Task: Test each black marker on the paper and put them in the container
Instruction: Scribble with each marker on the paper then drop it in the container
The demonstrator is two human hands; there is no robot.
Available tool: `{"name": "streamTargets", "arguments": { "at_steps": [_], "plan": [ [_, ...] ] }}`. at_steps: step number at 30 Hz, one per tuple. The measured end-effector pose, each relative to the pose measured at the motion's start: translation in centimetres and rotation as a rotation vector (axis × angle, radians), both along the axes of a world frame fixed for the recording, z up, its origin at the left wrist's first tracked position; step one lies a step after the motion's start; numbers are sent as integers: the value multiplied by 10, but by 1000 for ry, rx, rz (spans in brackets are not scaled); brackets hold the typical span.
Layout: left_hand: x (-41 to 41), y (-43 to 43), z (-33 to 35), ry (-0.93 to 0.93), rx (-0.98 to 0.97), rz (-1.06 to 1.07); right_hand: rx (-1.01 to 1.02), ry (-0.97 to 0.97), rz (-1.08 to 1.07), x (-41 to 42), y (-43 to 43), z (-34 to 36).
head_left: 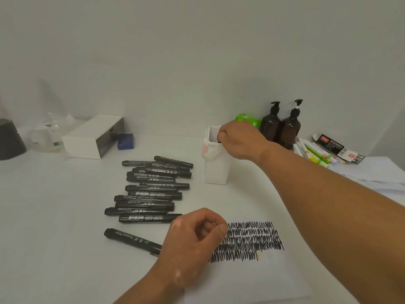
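- Left hand (192,242) rests on the paper's left edge, fingers curled, thumb tip against forefinger; nothing shows between them.
- Right hand (238,139) hangs over the container's mouth, fingers bunched downward. A dark bit shows under them; I cannot tell if they pinch it.
- Table (54,216): white, carrying everything.
- Paper (263,279) lies at the near edge, with rows of black scribble (249,240) across its top.
- Markers (151,189), black and capped, lie stacked in a row mid-table, left of the container.
- Box (87,139), white, sits toward the far left edge.
- Container (215,170), white and upright, stands beyond the paper.
- Bottles (280,126), two brown pump ones, stand at the far right.
- One marker (131,239) lies alone, just left of the left hand, its tip end hidden behind it.
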State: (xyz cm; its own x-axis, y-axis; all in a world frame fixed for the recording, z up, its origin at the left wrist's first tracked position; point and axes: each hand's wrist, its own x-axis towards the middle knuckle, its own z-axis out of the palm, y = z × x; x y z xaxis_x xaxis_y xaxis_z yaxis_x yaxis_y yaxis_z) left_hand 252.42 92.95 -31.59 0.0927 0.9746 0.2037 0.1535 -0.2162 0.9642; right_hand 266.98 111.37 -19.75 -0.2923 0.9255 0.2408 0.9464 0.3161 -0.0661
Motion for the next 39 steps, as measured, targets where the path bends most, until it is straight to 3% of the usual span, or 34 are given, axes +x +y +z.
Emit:
{"name": "streamTargets", "arguments": {
  "at_steps": [10, 16, 20, 23, 27, 33, 39],
  "plan": [
    [3, -3, 3, 28, 7, 0, -3, 186, -28, 19, -10, 11],
    [0, -4, 4, 58, 49, 3, 186, 531, -17, 52, -62, -2],
    [-5, -4, 9, 156, 137, 8, 48, 652, -26, 76, -118, -55],
    [-15, -2, 14, 305, 189, 49, -51, 611, -32, 90, -147, -95],
    [-46, -4, 16, 681, 345, 107, -125, 543, 24, 97, -165, -119],
    [-104, -19, 5, 1090, 261, 135, -206, 333, 158, 96, -170, -121],
    [-115, -25, -1, 1143, 268, 148, -215, 246, 201, 84, -177, -122]
  ]
}}
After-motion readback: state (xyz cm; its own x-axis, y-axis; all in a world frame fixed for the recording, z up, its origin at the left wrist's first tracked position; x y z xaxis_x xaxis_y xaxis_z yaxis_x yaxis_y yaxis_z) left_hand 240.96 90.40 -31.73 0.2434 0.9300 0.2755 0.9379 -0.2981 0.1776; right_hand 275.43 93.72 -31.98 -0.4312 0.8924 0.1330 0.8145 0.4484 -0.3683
